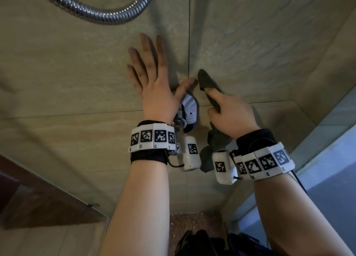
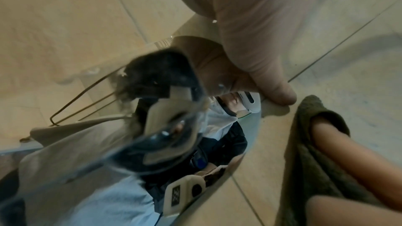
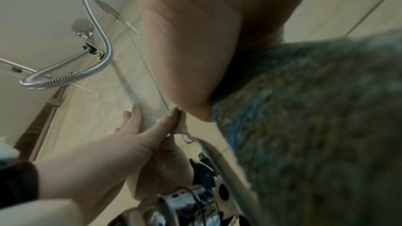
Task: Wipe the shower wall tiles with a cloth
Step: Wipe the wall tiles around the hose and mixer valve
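Observation:
My left hand (image 1: 152, 76) lies flat on the beige wall tiles (image 1: 77, 63) with fingers spread and straight, thumb reaching right above the chrome tap fitting (image 1: 187, 109). My right hand (image 1: 231, 113) grips a dark grey-green cloth (image 1: 207, 81) and presses its folded tip against the tile right of the vertical grout line, forefinger laid along it. The cloth's loose end (image 1: 213, 140) hangs below the wrist. In the left wrist view my thumb (image 2: 272, 68) touches the tile beside the cloth (image 2: 313, 109). The right wrist view shows the cloth (image 3: 315, 118) close up and my left hand (image 3: 139, 131) on the wall.
A ribbed metal shower hose (image 1: 100, 15) loops across the wall above my hands. A glass panel edge (image 1: 105, 223) and dark wood (image 1: 38, 198) sit lower left. A pale bluish panel (image 1: 327, 169) runs down the right. Faint blue streaks (image 1: 250, 49) mark the right tile.

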The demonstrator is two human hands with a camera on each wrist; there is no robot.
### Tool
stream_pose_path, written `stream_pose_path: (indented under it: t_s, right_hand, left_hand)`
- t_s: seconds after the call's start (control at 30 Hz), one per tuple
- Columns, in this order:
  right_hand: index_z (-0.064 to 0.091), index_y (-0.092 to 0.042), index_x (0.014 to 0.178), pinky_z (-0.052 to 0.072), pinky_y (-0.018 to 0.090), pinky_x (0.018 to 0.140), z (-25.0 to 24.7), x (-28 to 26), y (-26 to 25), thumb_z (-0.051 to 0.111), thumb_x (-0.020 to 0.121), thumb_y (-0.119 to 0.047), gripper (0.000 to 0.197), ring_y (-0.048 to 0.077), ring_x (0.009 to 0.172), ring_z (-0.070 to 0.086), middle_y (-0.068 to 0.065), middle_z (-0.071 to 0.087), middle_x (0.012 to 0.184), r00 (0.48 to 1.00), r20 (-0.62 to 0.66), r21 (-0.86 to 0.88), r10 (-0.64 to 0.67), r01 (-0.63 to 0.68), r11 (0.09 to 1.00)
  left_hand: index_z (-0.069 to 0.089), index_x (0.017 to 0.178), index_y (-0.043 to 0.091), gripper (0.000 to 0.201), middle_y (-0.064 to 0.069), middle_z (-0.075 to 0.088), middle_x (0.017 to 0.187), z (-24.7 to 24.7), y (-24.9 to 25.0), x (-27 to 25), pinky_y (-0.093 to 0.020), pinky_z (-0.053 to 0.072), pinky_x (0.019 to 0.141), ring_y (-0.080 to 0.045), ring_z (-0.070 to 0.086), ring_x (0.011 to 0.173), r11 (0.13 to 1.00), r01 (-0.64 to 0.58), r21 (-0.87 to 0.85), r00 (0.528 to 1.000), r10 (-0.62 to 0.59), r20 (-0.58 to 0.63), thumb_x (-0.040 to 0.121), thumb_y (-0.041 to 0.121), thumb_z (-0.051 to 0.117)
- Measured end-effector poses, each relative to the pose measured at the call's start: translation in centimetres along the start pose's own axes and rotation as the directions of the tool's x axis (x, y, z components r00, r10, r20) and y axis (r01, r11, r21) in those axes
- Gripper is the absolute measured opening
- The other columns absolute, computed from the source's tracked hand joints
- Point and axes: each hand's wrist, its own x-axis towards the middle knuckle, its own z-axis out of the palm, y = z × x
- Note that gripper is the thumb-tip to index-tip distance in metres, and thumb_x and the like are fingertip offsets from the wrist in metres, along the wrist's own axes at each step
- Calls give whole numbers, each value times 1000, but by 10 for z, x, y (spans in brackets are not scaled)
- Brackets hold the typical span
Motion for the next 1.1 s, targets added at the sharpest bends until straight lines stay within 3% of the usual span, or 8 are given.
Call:
stream_pose_path:
  t_s: [0.17,0.27,0.4,0.67,0.77,0.93,1.0,1.1]
  right_hand:
    - [33,-29,145,49,41,76,-12,3,-2,48,91,-19,57,33,89,59,14,61,103,982,-176,43,66,-59,997]
    - [30,-30,146,51,44,78,-6,2,-6,50,91,-18,60,29,86,60,8,58,97,990,-117,166,74,-53,985]
    - [39,-31,139,51,34,70,5,2,-12,51,90,-18,52,25,79,61,-2,54,81,999,33,92,-17,14,996]
    - [31,-31,145,46,34,76,-11,4,6,50,92,-20,58,30,92,58,14,60,110,961,-224,163,161,-126,979]
    - [30,-30,146,50,40,80,-6,2,2,52,89,-19,63,34,92,59,16,61,109,956,-223,235,188,-135,963]
    - [37,-31,143,44,30,70,2,1,-5,53,89,-19,57,29,88,60,11,65,104,995,-87,119,46,-36,992]
    - [40,-31,141,44,31,71,-3,2,1,52,89,-19,55,31,89,60,12,65,106,988,-145,59,52,-44,997]
    - [36,-31,143,49,41,82,-15,4,8,51,89,-20,57,36,96,59,16,62,111,958,-237,142,159,-128,982]
  left_hand:
    - [10,153,5,104,-27,5,158,-1,2,-1,-52,-9,115,-49,-3,143,1000,1,-11,1000,-1,5,83,73,47]
    - [8,153,5,105,-27,3,158,-2,1,0,-52,-11,114,-48,-5,143,1000,6,-20,1000,-5,16,82,71,49]
    - [5,153,6,105,-27,0,158,-3,-1,0,-52,-12,113,-48,-8,142,1000,-5,-22,999,6,37,81,60,60]
    - [13,152,2,109,-31,6,156,-6,6,-1,-54,-8,114,-51,-2,142,997,-14,-70,1000,13,-12,79,66,61]
    - [22,150,-2,101,-35,11,153,-9,19,11,-53,-5,115,-52,2,141,993,-43,-112,995,33,-90,83,65,59]
    - [25,150,2,95,-33,12,155,-9,31,28,-53,-5,115,-51,4,142,991,-62,-115,988,45,-147,86,65,55]
    - [24,151,4,95,-31,12,156,-7,32,27,-53,-5,115,-50,4,143,994,-51,-100,990,37,-135,86,67,53]
    - [23,151,5,95,-30,11,156,-6,31,26,-52,-7,114,-50,2,143,994,-36,-105,992,23,-123,86,68,51]
